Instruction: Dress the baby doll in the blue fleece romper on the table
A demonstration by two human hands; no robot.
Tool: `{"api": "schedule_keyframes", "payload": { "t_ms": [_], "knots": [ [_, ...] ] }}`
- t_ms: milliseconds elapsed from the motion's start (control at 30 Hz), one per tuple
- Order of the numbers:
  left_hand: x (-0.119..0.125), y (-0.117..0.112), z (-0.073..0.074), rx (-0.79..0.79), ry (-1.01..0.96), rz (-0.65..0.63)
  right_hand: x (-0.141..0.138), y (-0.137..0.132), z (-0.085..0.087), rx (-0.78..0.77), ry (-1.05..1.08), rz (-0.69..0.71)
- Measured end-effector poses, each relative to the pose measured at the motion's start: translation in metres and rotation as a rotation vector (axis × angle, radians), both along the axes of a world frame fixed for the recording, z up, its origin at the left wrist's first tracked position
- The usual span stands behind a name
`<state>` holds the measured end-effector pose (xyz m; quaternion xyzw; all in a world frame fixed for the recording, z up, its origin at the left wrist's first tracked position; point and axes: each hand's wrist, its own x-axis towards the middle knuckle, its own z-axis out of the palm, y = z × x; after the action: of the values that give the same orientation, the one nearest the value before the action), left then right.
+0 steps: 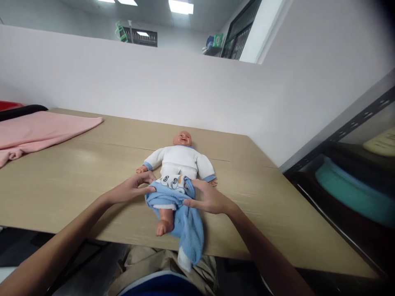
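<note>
Two grips are ours: the left grip [138, 188] pinches one side of the blue garment [165, 194] at the waist, and the right grip [211, 198] seems to grasp the other. Between and beyond them the doll [180, 164] lies face up on the surface [92, 185]. Nearer us than the left grip, one bare foot [163, 227] shows past a cuff; nearer than the right grip, the other garment leg droops over the edge, and we cannot see the doll's second foot. We judge the step in hand to be working the garment around the hips, on or off we cannot tell; the next move probably calls for even tension from both grips.
</note>
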<state>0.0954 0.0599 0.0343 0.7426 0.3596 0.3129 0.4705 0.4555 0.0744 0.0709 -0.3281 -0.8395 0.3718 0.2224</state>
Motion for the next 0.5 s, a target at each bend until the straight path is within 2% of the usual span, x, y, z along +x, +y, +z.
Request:
{"api": "schedule_keyframes", "payload": {
  "t_ms": [100,200,267,367,433,500],
  "knots": [
    [-0.004,0.005,0.000,-0.087,-0.006,-0.035,0.019,0.007,-0.002,-0.164,0.091,0.065],
    [-0.003,0.019,0.008,-0.035,0.065,-0.022,0.027,0.011,-0.004,-0.291,0.172,0.157],
    [0.002,0.029,0.021,0.027,0.156,-0.030,0.027,0.008,-0.007,-0.365,0.155,0.202],
    [0.021,0.041,0.050,0.129,0.269,-0.069,0.022,-0.002,-0.014,-0.475,0.052,0.207],
    [0.041,0.047,0.068,0.223,0.302,-0.162,0.018,-0.010,-0.016,-0.481,0.015,0.181],
    [0.063,0.054,0.079,0.306,0.309,-0.334,0.016,-0.016,-0.015,-0.410,0.054,0.199]
  ]
}}
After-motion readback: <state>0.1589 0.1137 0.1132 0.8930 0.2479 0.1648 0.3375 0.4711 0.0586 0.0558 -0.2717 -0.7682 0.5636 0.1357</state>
